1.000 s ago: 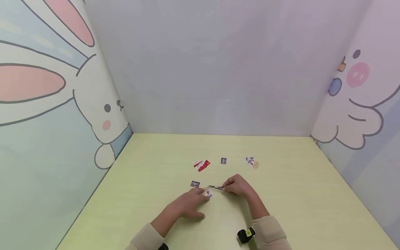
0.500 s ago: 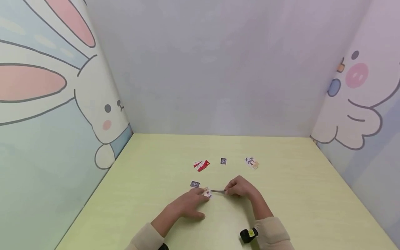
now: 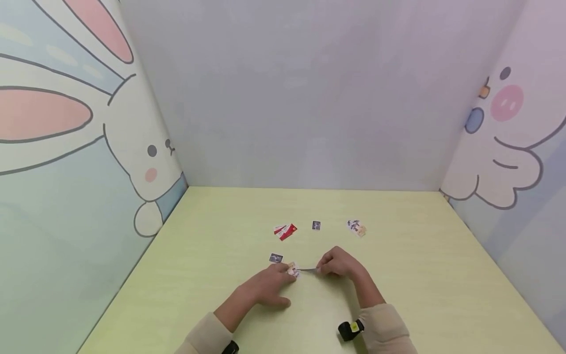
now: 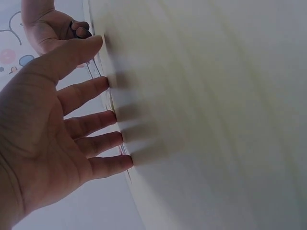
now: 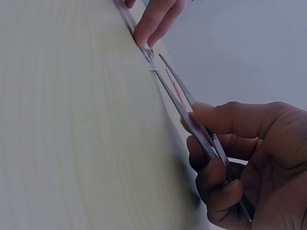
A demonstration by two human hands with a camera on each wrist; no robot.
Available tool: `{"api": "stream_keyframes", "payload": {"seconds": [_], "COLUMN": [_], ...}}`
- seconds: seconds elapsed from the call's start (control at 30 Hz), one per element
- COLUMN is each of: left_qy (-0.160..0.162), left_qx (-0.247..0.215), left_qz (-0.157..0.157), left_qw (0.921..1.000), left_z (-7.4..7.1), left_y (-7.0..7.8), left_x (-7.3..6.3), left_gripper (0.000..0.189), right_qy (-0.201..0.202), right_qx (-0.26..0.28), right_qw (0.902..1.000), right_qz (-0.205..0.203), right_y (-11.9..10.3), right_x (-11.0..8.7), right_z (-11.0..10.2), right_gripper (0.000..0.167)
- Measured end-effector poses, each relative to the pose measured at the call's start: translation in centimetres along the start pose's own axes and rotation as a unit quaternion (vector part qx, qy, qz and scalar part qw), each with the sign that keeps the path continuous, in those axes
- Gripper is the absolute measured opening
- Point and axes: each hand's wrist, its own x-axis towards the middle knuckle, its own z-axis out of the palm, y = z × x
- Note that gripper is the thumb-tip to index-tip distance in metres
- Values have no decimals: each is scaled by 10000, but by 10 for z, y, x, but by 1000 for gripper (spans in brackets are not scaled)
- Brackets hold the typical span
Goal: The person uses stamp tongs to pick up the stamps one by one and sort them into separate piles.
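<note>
My right hand (image 3: 339, 261) grips a pair of metal tweezers (image 5: 189, 120) between thumb and curled fingers. The tweezers' two tips stand apart in the right wrist view, the lower one right at the edge of a small printed card (image 3: 293, 270). My left hand (image 3: 270, 285) lies with spread, straight fingers on the table, its fingertips at that card's left side and partly covering it. In the left wrist view the left fingertips (image 4: 109, 82) touch the tabletop. Just beyond the left fingers lies a small dark picture card (image 3: 276, 258).
Farther back on the pale yellow table (image 3: 212, 211) lie a fan of red and white cards (image 3: 286, 231), one dark card (image 3: 316, 225) and several overlapping light printed cards (image 3: 356, 227). A grey wall (image 3: 309, 98) closes the back, with cartoon-printed walls at both sides.
The tweezers have swung down and slightly toward me, their tips now lower at the card's right edge. My right hand shifted slightly. The left hand stays in place.
</note>
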Motion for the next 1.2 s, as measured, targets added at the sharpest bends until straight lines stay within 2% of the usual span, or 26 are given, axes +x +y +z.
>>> {"api": "stream_keyframes", "payload": {"seconds": [0.2, 0.53, 0.73, 0.87, 0.97, 1.2], "left_qy": [-65, 27, 205, 290, 373, 523], "left_qx": [-135, -167, -254, -320, -314, -431], "left_qz": [-53, -28, -238, -240, -214, -483], "left_qw": [9999, 9999, 9992, 9988, 9986, 9965], "left_z": [2, 3, -3, -5, -7, -8], "left_y": [0, 2, 0, -1, -1, 0], "left_x": [0, -3, -5, -5, -6, -12], "left_gripper": [55, 54, 48, 47, 48, 48], "right_qy": [38, 68, 298, 371, 387, 566], "right_qx": [140, 132, 177, 251, 276, 446], "right_qw": [9999, 9999, 9994, 9989, 9988, 9974], "right_qz": [28, -67, 48, 131, 91, -23], "right_y": [-2, 5, 4, 2, 3, 3], "right_x": [0, -1, -6, -8, -9, -15], "right_z": [4, 8, 7, 6, 5, -4], "right_gripper": [4, 5, 6, 8, 8, 9]}}
